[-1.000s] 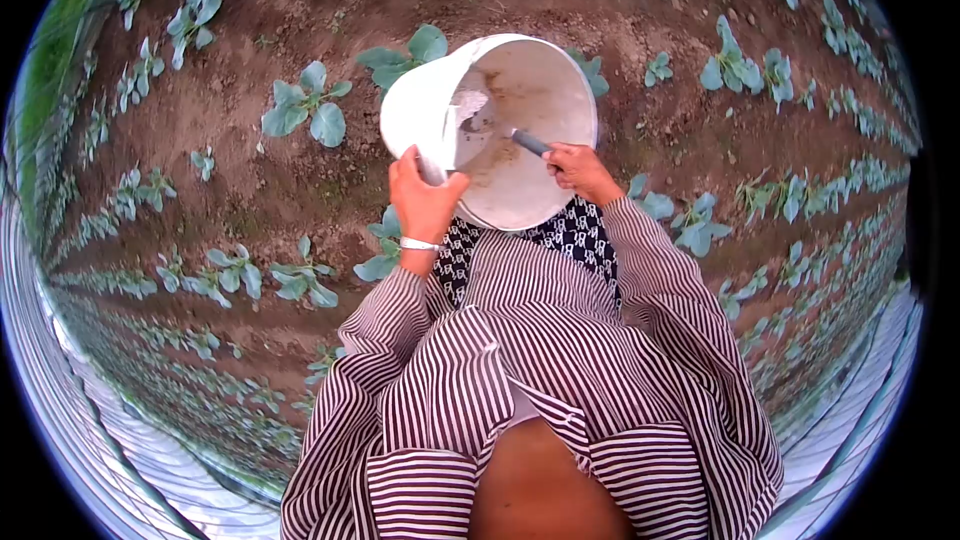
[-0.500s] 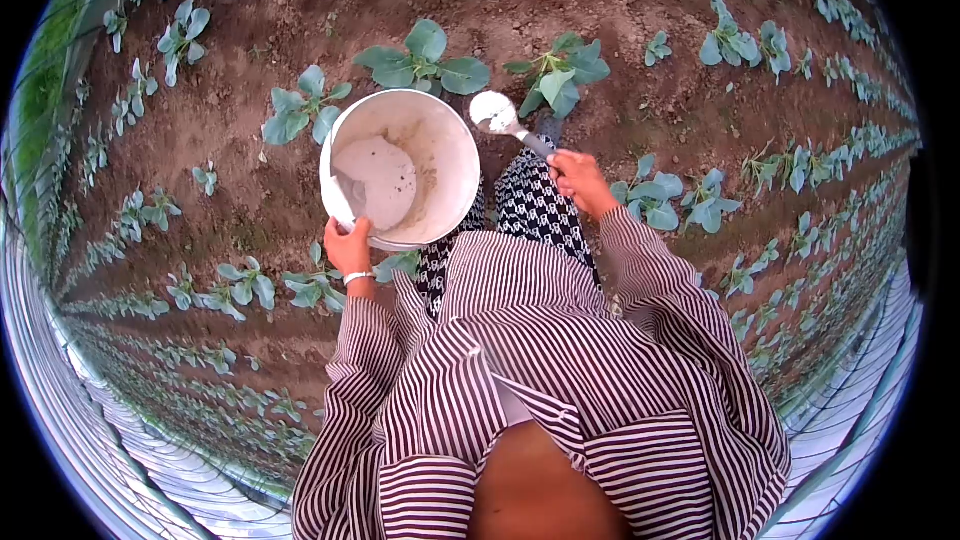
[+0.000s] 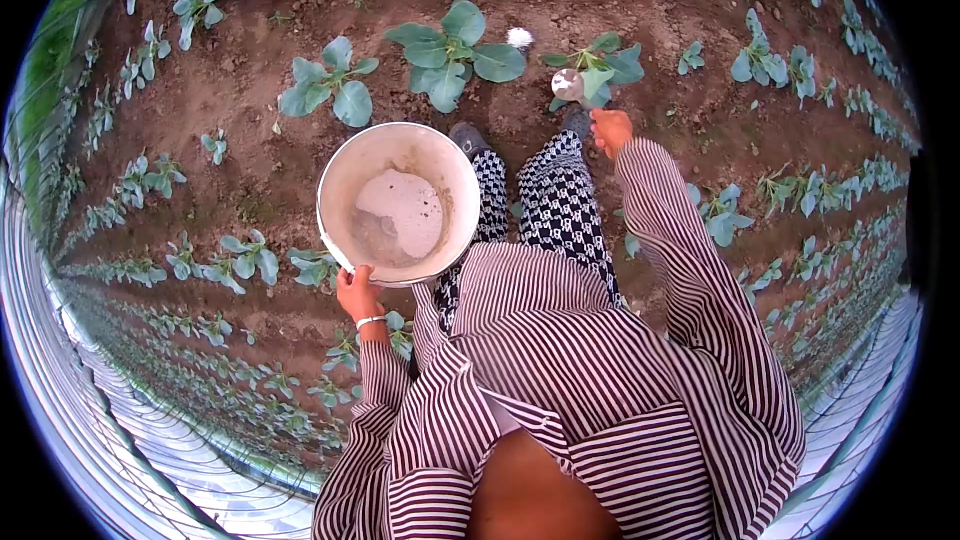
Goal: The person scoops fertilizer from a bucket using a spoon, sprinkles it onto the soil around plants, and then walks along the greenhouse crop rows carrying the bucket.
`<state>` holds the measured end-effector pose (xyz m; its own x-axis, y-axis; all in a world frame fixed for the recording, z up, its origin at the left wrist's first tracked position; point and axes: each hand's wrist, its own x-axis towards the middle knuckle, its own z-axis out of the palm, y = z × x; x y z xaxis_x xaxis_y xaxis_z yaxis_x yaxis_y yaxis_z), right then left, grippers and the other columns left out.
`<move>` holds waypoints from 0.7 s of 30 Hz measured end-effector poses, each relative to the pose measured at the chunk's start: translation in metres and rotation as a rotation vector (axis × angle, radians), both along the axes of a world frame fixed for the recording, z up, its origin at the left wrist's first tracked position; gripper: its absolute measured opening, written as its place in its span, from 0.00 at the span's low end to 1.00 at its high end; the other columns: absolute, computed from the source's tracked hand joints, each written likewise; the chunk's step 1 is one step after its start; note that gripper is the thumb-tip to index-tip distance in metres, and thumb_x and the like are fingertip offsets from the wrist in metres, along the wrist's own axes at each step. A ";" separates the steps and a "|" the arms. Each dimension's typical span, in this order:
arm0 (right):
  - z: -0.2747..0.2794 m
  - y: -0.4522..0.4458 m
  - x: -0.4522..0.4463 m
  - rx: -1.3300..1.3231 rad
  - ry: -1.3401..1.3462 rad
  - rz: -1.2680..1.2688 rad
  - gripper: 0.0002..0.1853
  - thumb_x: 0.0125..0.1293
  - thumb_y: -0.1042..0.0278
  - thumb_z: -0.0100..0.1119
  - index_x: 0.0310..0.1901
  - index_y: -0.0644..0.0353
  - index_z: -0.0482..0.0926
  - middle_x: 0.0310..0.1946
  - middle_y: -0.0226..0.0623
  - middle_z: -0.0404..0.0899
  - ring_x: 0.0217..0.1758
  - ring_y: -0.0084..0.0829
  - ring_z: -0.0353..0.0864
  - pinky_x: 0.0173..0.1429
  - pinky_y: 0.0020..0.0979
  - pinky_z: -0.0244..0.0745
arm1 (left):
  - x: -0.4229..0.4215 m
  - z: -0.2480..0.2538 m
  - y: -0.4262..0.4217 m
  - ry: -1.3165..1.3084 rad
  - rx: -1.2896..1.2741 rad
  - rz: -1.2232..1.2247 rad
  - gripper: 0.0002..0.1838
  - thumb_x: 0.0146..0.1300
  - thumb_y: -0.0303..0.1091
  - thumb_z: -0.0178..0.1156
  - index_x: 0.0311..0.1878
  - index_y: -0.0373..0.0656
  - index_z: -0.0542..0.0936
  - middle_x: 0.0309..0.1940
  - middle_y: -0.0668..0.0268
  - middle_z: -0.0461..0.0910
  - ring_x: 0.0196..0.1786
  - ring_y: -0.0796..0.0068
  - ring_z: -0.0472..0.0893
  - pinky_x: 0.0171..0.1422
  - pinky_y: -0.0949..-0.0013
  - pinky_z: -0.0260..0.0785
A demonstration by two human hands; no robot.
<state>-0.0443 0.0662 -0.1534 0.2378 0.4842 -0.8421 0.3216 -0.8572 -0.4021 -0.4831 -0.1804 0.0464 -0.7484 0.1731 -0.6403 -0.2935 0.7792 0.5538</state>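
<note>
My left hand is closed on the handle at the rim of a white bucket, which tilts toward me. Pale powder with dark specks covers part of its bottom. In my right hand, closed round the grip, is a large metal spoon; only a little white residue shows in its bowl. The spoon hovers by a leafy green plant, overlapping its leaves in view. A small white heap of powder lies on the soil between that plant and a bigger one to its left.
Rows of similar young plants run across the brown soil on both sides. My shoes stand just behind the near row. Pale sheeting curves along the left edge.
My right hand and the spoon moved right and forward, and the spoon lost most of its white powder. A white heap now lies on the soil. The bucket sits lower in view.
</note>
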 end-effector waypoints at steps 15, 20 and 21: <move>0.117 -0.039 0.046 -0.097 0.216 -0.633 0.09 0.65 0.68 0.54 0.38 0.66 0.70 0.22 0.29 0.67 0.16 0.15 0.56 0.16 0.18 0.51 | -0.034 -0.027 0.009 -0.090 0.185 0.133 0.26 0.46 0.28 0.62 0.51 0.33 0.70 0.39 0.62 0.75 0.34 0.73 0.76 0.28 0.72 0.70; 0.123 -0.038 0.031 -0.092 0.392 -0.741 0.12 0.64 0.68 0.54 0.43 0.68 0.70 0.23 0.30 0.67 0.16 0.15 0.54 0.16 0.18 0.49 | -0.038 -0.031 0.005 -0.035 0.232 0.103 0.30 0.46 0.25 0.62 0.56 0.31 0.68 0.43 0.60 0.76 0.37 0.73 0.77 0.28 0.73 0.71; 0.126 -0.038 0.026 -0.079 0.419 -0.757 0.12 0.64 0.68 0.54 0.43 0.68 0.70 0.23 0.30 0.67 0.16 0.14 0.54 0.16 0.18 0.49 | -0.040 -0.033 0.007 -0.026 0.230 0.089 0.30 0.45 0.25 0.62 0.56 0.31 0.68 0.43 0.60 0.76 0.37 0.73 0.77 0.28 0.73 0.71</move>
<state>-0.0180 0.0279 -0.0275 0.1354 0.2577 -0.9567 -0.5079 -0.8110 -0.2904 -0.5233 -0.1738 0.0131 -0.7509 0.2509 -0.6109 -0.3715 0.6043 0.7049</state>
